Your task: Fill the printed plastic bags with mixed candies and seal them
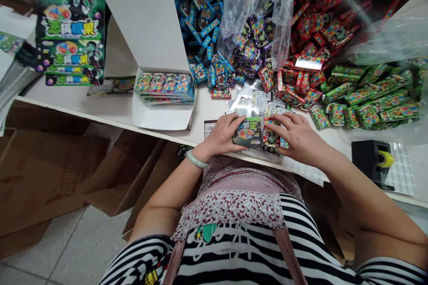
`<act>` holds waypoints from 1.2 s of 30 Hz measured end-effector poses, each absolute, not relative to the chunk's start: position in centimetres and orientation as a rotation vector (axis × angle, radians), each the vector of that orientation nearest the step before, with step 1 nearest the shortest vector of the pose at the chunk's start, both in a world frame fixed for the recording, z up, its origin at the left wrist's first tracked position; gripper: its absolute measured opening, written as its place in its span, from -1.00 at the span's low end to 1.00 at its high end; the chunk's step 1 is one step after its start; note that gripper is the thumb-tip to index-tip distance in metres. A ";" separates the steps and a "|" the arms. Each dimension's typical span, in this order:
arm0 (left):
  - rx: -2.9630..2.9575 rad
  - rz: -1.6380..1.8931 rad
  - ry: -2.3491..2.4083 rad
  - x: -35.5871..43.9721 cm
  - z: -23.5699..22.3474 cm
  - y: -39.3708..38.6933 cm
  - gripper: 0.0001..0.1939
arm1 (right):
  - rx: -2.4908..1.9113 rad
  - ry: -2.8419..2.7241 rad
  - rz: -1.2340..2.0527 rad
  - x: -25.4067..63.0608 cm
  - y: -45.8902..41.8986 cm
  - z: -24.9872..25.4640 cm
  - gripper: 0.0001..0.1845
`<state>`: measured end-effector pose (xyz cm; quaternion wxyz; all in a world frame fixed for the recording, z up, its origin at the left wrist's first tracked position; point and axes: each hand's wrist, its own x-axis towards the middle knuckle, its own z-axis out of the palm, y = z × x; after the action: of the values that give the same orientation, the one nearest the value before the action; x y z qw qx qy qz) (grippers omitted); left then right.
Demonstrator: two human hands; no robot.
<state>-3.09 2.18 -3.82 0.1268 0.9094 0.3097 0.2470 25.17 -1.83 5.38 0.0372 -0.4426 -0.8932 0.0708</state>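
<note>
My left hand (224, 133) grips the left end of a dark candy packet (249, 134) with green and coloured print, thumb on the near edge and fingers on the far edge. My right hand (296, 136) is closed around a row of small candy boxes at the packet's right end. A red candy box (270, 137) shows in that row, with a bit of blue beside my fingers. How far the boxes sit inside the packet, I cannot tell. Beneath and behind both hands lie flat clear-and-printed pouches (252, 100).
An open white carton (160, 118) holds stacked packets (165, 87). Along the back lie piles of blue boxes (202, 26), purple boxes (249, 55), red boxes (307, 49) and green boxes (371, 93). A tape dispenser (368, 160) stands right; green display cards (71, 31) stand left.
</note>
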 end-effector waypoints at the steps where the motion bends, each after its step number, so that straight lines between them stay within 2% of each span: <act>1: 2.641 0.706 0.901 -3.1 -3.9 2.1 0.09 | -1.343 -2.753 0.238 25.2 -1.9 5.3 -0.33; 10: 2.662 0.657 0.902 -3.9 -4.0 2.4 0.10 | -1.184 -2.766 0.528 26.1 -2.4 5.1 -0.34; 14: 2.650 0.640 0.763 -3.6 -3.8 2.1 0.08 | -1.166 -2.784 0.534 26.4 -1.8 5.2 -0.29; 31: 2.518 0.617 0.737 -2.7 -3.3 2.1 0.09 | -1.130 -2.762 0.560 26.5 -1.7 6.0 -0.35; 36: 2.485 0.656 0.799 -2.3 -3.1 2.2 0.06 | -1.180 -2.631 0.624 25.5 -1.3 5.1 -0.23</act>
<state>-2.27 2.15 -3.11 0.2231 0.9001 0.2892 0.2376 25.52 -1.28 5.10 0.0954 -0.3982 -0.8877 0.2105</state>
